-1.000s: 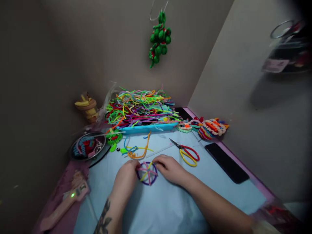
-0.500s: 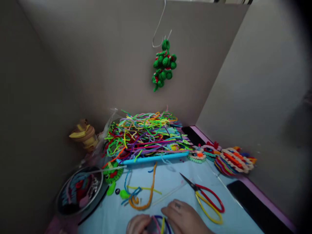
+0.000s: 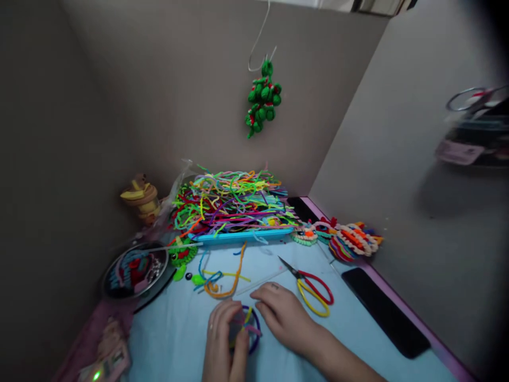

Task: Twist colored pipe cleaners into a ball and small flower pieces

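Observation:
A ring of purple pipe cleaner (image 3: 257, 321), crossed by yellow and pink strands, lies low in the middle of the view. Fingers and thumb of my left hand (image 3: 222, 339) close around its left side and hide that part. My right hand (image 3: 284, 313) is just right of the ring, fingers stretched out and thumb a little apart, with nothing visible in them. Beyond the hands are a curved orange pipe cleaner (image 3: 240, 265) and some short blue pieces (image 3: 212, 278). Scissors (image 3: 306, 286) with one red and one yellow handle lie beyond my right hand.
A blue tray (image 3: 246, 236) heaped with colourful pipe cleaners stands at the back. Left is a round dish (image 3: 163, 265) of small parts. Finished woven pieces (image 3: 353, 241) and a dark phone-like slab (image 3: 385, 307) lie right. A green ornament (image 3: 264, 95) hangs above.
The camera view has shifted, so the table sits higher and both hands show more fully. My right hand has come away from the ring, while my left hand stays on it.

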{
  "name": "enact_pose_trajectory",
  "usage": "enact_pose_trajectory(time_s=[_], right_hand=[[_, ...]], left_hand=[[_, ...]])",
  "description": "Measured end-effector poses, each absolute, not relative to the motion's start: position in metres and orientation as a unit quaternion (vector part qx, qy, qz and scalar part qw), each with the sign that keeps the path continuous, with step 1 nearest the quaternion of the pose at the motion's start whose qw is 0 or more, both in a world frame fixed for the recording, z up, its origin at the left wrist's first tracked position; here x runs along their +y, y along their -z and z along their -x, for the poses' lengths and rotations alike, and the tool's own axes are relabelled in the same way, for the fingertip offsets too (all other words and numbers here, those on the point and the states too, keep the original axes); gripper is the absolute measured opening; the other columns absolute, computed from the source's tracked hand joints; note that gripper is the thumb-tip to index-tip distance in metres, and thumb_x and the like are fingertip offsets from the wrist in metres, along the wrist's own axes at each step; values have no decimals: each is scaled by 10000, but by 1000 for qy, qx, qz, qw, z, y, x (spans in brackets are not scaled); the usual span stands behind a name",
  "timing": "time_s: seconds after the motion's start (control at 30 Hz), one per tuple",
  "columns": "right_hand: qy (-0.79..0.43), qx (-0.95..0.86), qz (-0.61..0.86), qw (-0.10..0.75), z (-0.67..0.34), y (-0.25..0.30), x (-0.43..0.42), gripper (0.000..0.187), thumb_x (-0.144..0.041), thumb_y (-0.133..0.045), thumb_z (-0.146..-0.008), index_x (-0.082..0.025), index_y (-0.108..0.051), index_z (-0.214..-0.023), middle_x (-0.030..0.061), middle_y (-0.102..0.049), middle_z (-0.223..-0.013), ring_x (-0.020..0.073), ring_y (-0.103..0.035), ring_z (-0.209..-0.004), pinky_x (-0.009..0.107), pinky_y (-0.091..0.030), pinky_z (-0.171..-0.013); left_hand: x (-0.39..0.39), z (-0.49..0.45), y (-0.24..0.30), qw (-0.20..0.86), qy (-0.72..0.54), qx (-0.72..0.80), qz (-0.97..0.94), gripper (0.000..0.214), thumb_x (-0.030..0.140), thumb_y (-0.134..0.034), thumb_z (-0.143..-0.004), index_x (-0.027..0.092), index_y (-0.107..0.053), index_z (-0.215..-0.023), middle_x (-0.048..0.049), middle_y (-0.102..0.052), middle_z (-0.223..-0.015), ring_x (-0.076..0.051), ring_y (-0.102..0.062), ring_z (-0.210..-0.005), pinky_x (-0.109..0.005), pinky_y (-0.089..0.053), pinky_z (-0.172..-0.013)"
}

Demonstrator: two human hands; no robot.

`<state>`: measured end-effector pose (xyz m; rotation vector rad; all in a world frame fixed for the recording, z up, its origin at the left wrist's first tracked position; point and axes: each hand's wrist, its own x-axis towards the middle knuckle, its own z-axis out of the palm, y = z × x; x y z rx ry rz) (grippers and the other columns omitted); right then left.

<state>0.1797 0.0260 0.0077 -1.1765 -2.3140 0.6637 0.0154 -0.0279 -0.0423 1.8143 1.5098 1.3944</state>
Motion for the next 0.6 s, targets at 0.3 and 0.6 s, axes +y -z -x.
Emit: enact_pose_trajectory(time_s=[0.3,0.6], right_hand=[[-128,-877,397,238,-190,-41,80,196,-214,-405,-848,-183,-598,-866,54,-605,-818,156,-527,-806,267,-381,-750],[-24,-927,356,112,-152,-74,150,210,-253,-469,-812,-171,-581,-971,104,-589,-948,203,-502,-908,309,-369,-799]], left_hand=[[-26,-13,28,218,-400,525,-719,199,239,-462,-801,207,-590,-950,-108,-563,-1062,-230,-496,-1045,-407,-423,-884],[-23,-9,33,176,-358,494,-772,234,306,-491,-772,203,-606,-948,-128,-580,-1030,-264,-513,-1034,-435,-437,-869]])
